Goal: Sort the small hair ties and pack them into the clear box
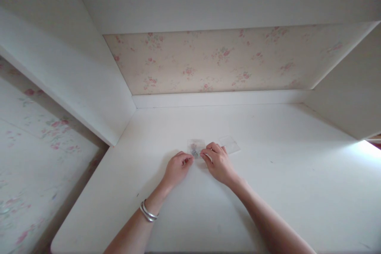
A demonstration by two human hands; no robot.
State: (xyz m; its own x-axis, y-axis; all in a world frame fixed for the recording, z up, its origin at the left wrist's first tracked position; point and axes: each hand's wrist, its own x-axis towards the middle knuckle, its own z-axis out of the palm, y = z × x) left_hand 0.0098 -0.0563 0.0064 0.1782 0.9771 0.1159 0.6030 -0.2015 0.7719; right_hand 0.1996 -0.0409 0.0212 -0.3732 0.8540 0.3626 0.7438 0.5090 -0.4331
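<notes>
A small, clear, squarish plastic case [191, 143] lies on the white desktop, between my two hands. Small round pieces [194, 151], greyish with a reddish one among them, show inside it. My left hand [178, 168] is closed, its thumb and forefinger pinching at the case's near left corner. On the other side, my right hand [219, 163] has thumb and fingertips pinched together at the case's right edge; anything between them is too small to make out. Partly behind the right hand lies a flat, clear plastic piece [232, 145], square like a lid.
The white desktop [268, 190] is bounded by a left side panel [98, 83], a right side panel [351, 91] and a low back ledge [220, 99]. Floral wallpaper [223, 57] covers the wall behind. A shelf [208, 10] overhangs the desk.
</notes>
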